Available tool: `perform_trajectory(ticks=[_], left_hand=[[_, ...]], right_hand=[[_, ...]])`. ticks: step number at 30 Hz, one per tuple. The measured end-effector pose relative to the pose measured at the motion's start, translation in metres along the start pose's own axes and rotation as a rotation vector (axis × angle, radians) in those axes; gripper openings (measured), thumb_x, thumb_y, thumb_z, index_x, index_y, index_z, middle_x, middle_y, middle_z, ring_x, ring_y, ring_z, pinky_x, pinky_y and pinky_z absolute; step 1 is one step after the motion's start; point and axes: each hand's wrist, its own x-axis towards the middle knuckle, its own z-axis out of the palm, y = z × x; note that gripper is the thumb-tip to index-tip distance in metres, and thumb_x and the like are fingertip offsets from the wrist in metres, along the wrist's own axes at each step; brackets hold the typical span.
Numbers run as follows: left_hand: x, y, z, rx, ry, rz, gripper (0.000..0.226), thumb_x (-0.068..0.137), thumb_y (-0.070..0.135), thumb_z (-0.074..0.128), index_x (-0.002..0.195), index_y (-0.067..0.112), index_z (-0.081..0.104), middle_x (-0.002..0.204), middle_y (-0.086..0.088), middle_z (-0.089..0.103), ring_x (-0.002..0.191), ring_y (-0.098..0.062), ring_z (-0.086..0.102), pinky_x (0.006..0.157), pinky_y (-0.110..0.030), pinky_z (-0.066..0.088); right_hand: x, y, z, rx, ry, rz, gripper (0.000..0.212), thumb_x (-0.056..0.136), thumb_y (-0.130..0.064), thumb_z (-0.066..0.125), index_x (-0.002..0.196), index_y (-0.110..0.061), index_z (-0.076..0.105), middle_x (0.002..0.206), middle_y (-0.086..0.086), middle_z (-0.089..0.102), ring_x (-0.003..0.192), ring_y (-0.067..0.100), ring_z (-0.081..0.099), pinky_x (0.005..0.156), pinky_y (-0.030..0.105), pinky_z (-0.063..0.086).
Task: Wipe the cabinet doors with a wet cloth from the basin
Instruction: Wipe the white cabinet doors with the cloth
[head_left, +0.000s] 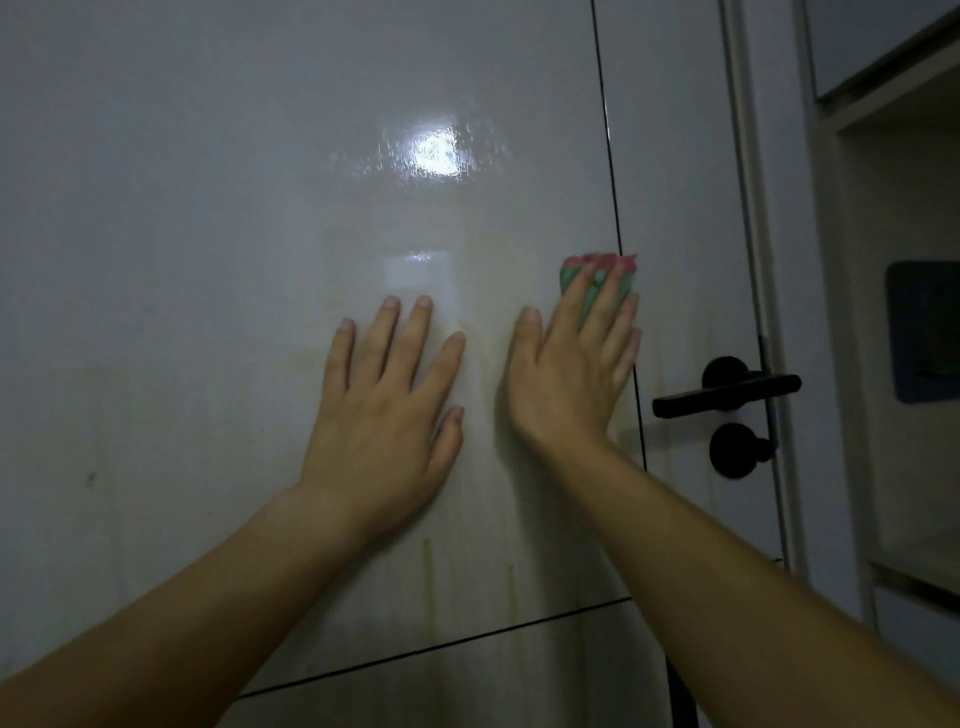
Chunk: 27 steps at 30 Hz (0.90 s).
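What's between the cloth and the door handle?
Head view: only the dark vertical seam and bare white panel separate the cloth, under the right hand, from the handle.

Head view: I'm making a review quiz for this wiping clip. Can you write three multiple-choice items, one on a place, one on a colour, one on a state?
1. Where is the cloth?
A. Under the right hand's fingers, by the vertical door seam
B. Hanging on the door handle
C. Under the left hand

2. What colour is the door handle?
A. Silver
B. Black
C. White

3. How is the left hand placed?
A. Closed in a fist
B. Gripping the handle
C. Open, flat on the cabinet door

Answers: 1 A, the green and red cloth shows from under the right hand beside the seam. 2 B, the lever is black against the pale door. 3 C, its fingers are spread and nothing is under them.
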Motion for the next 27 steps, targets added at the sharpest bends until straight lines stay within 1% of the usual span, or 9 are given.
perform_trajectory(ticks=[2, 6, 10, 12, 14, 17, 22, 25, 27], left_hand=[[-0.001, 0.001, 0.003, 0.0, 0.006, -0.009, 0.065, 0.099, 0.046, 0.032, 0.157, 0.019, 0.036, 0.169, -0.014, 0.018, 0.157, -0.035, 0.01, 0.124, -0.06, 0.012], [-0.001, 0.001, 0.004, 0.0, 0.019, -0.007, 0.064, 0.099, 0.046, 0.032, 0.157, 0.019, 0.037, 0.169, -0.015, 0.02, 0.157, -0.036, 0.011, 0.124, -0.061, 0.013], [0.0, 0.006, 0.004, -0.011, 0.022, -0.018, 0.063, 0.099, 0.045, 0.035, 0.156, 0.018, 0.04, 0.168, -0.017, 0.021, 0.156, -0.038, 0.013, 0.123, -0.063, 0.013], [0.0, 0.007, 0.004, -0.01, 0.018, -0.021, 0.064, 0.099, 0.044, 0.035, 0.156, 0.017, 0.039, 0.168, -0.018, 0.02, 0.156, -0.039, 0.011, 0.123, -0.063, 0.011], [-0.001, 0.007, 0.004, -0.019, 0.021, -0.026, 0.064, 0.098, 0.044, 0.036, 0.156, 0.016, 0.04, 0.168, -0.018, 0.02, 0.156, -0.04, 0.012, 0.123, -0.063, 0.01], [0.0, 0.008, 0.0, -0.036, 0.02, -0.037, 0.064, 0.098, 0.045, 0.035, 0.154, 0.015, 0.042, 0.167, -0.019, 0.023, 0.155, -0.041, 0.015, 0.123, -0.063, 0.011], [0.001, 0.008, -0.001, -0.053, 0.016, -0.04, 0.064, 0.097, 0.045, 0.036, 0.153, 0.014, 0.044, 0.166, -0.02, 0.025, 0.154, -0.042, 0.017, 0.122, -0.065, 0.013], [0.0, 0.008, -0.001, -0.073, 0.019, -0.041, 0.065, 0.097, 0.046, 0.033, 0.153, 0.014, 0.044, 0.166, -0.02, 0.023, 0.154, -0.042, 0.016, 0.123, -0.064, 0.012], [0.001, 0.009, -0.001, -0.087, 0.023, -0.044, 0.066, 0.097, 0.046, 0.032, 0.153, 0.013, 0.044, 0.166, -0.02, 0.023, 0.154, -0.043, 0.016, 0.123, -0.064, 0.011]], right_hand=[[0.022, 0.002, -0.004, 0.027, 0.021, 0.04, 0.07, 0.106, -0.051, 0.017, 0.162, -0.019, -0.013, 0.169, 0.004, -0.023, 0.155, 0.024, -0.021, 0.125, 0.044, -0.015], [0.054, -0.003, -0.014, 0.138, 0.037, 0.228, 0.07, 0.107, -0.05, 0.018, 0.162, -0.019, -0.011, 0.169, 0.005, -0.02, 0.156, 0.026, -0.018, 0.125, 0.045, -0.013], [-0.004, -0.002, -0.003, 0.082, 0.024, 0.106, 0.072, 0.107, -0.049, 0.021, 0.161, -0.016, -0.014, 0.168, 0.006, -0.024, 0.155, 0.025, -0.022, 0.125, 0.045, -0.014], [-0.002, 0.001, -0.002, 0.07, 0.0, 0.093, 0.073, 0.107, -0.049, 0.021, 0.16, -0.016, -0.016, 0.168, 0.006, -0.026, 0.154, 0.025, -0.024, 0.125, 0.045, -0.015], [0.029, 0.003, -0.011, 0.098, 0.02, 0.203, 0.074, 0.107, -0.05, 0.022, 0.161, -0.016, -0.015, 0.168, 0.007, -0.025, 0.155, 0.026, -0.021, 0.125, 0.045, -0.014], [0.07, 0.005, -0.029, 0.175, 0.002, 0.463, 0.076, 0.107, -0.053, 0.019, 0.161, -0.013, -0.016, 0.168, 0.009, -0.025, 0.155, 0.028, -0.02, 0.125, 0.043, -0.014], [0.063, 0.0, -0.031, 0.205, -0.094, 0.542, 0.083, 0.105, -0.058, 0.019, 0.158, -0.009, -0.021, 0.165, 0.013, -0.03, 0.154, 0.032, -0.023, 0.123, 0.044, -0.017], [0.089, 0.015, -0.046, 0.229, -0.106, 0.732, 0.088, 0.104, -0.062, 0.022, 0.158, -0.006, -0.018, 0.165, 0.018, -0.027, 0.154, 0.038, -0.02, 0.124, 0.052, -0.015], [0.098, 0.024, -0.053, 0.267, -0.132, 0.799, 0.092, 0.102, -0.066, 0.023, 0.159, -0.005, -0.015, 0.166, 0.022, -0.022, 0.154, 0.041, -0.017, 0.123, 0.057, -0.01]])
